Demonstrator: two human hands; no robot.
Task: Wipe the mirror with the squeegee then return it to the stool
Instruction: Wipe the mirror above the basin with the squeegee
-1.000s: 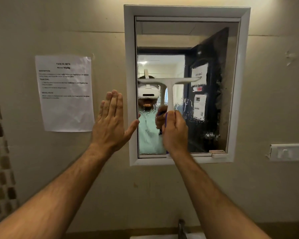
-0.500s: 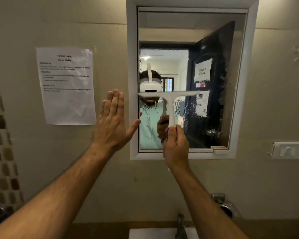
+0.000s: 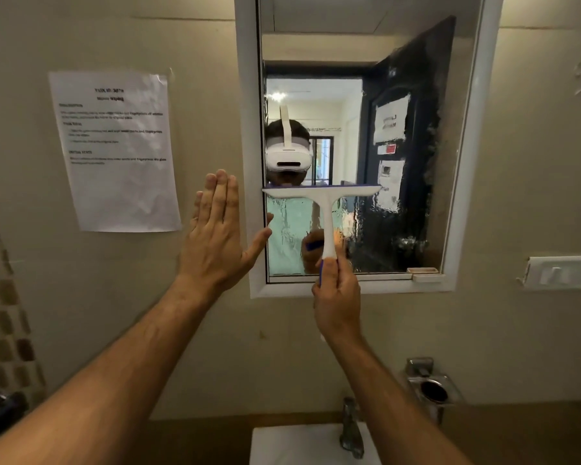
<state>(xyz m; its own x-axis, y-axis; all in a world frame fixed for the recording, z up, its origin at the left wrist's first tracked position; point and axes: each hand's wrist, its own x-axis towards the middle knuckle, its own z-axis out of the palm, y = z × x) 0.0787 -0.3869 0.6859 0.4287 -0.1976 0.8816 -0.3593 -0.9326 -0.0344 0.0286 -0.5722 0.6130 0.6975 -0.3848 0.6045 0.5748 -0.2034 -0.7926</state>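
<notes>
A white T-shaped squeegee (image 3: 326, 209) with a blue blade edge lies flat against the mirror (image 3: 399, 129), its blade level across the lower left part of the glass. My right hand (image 3: 336, 297) grips the bottom of its handle, just over the mirror's white frame (image 3: 245, 129). Wet streaks cover the glass below the blade and on the right. My left hand (image 3: 215, 239) is flat and open against the wall, its thumb touching the frame's left side. The stool is out of sight.
A printed paper sheet (image 3: 114, 151) is taped to the wall on the left. Below stand a tap (image 3: 351, 427) over a white basin (image 3: 282, 446), with a metal holder (image 3: 431, 387) to the right. A switch plate (image 3: 564, 271) sits at the right.
My right hand has drawn the squeegee down the glass, from about head height in the reflection to the lower part. My left hand stays pressed on the wall. The view has tilted down.
</notes>
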